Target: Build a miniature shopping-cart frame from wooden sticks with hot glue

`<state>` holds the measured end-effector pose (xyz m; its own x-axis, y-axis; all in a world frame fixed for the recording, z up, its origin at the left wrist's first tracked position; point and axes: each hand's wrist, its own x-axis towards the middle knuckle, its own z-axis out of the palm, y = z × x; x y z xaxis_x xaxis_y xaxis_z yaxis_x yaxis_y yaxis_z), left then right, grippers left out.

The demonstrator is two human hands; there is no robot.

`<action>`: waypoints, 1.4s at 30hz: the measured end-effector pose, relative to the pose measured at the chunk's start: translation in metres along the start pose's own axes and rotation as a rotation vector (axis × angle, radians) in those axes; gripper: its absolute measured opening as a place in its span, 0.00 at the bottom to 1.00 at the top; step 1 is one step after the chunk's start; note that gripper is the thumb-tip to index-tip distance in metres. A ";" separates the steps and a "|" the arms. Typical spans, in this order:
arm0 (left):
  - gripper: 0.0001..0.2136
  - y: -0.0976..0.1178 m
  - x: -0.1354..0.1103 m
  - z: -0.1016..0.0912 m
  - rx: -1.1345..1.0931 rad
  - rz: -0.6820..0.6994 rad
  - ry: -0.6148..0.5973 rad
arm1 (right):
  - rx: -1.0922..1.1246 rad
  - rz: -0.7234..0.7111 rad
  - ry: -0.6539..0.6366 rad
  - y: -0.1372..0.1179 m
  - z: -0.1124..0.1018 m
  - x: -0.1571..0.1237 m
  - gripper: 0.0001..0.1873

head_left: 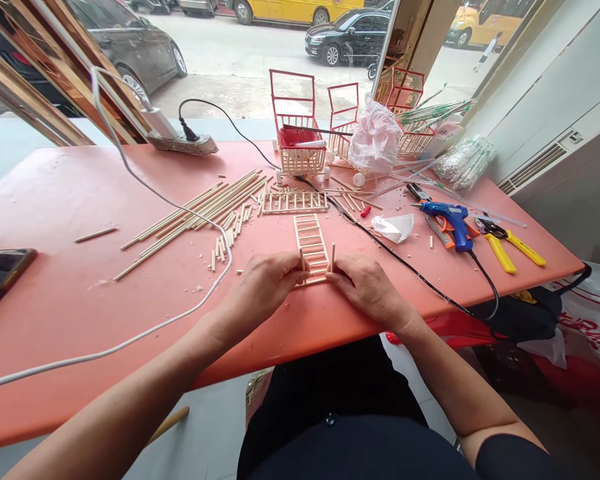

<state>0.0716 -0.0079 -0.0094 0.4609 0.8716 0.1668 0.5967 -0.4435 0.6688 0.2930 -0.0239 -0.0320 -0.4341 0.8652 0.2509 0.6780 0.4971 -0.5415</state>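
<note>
A small ladder-like frame of pale wooden sticks [309, 236] lies flat on the pink table [145, 320], its near end between my hands. My left hand [267, 283] pinches a short upright stick at the frame's near left corner. At the near right corner, my right hand [363, 283] pinches another short upright stick [333, 252]. Whether the two sticks are fixed to the frame I cannot tell. Just beyond lies a second ladder-like frame [295, 203]. Short cut sticks [225, 243] and long sticks [200, 210] lie to the left.
Small stick carts [303, 143] with red handles stand at the back. To the right lie a blue glue gun [450, 223] and yellow-handled pliers [515, 248]. A white cable [185, 313] and a black cable [405, 267] cross the table. A power strip [183, 143] sits back left.
</note>
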 end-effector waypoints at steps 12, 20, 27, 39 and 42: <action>0.08 -0.003 0.000 0.001 -0.062 0.008 -0.024 | -0.013 -0.004 0.009 0.002 0.001 0.000 0.13; 0.08 -0.006 0.000 0.000 -0.053 0.036 -0.033 | -0.013 0.010 -0.003 0.002 0.001 0.000 0.12; 0.08 -0.004 0.001 -0.001 -0.058 0.032 -0.057 | 0.002 0.008 -0.002 0.002 0.000 0.001 0.12; 0.08 0.001 0.003 -0.002 -0.039 0.045 -0.056 | -0.003 0.011 -0.004 0.002 0.000 0.001 0.12; 0.08 0.001 0.002 -0.003 -0.010 0.027 -0.059 | -0.009 0.011 -0.002 0.002 0.001 0.001 0.13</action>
<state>0.0715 -0.0060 -0.0065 0.5148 0.8454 0.1425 0.5770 -0.4647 0.6717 0.2934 -0.0225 -0.0333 -0.4280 0.8703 0.2437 0.6879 0.4886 -0.5368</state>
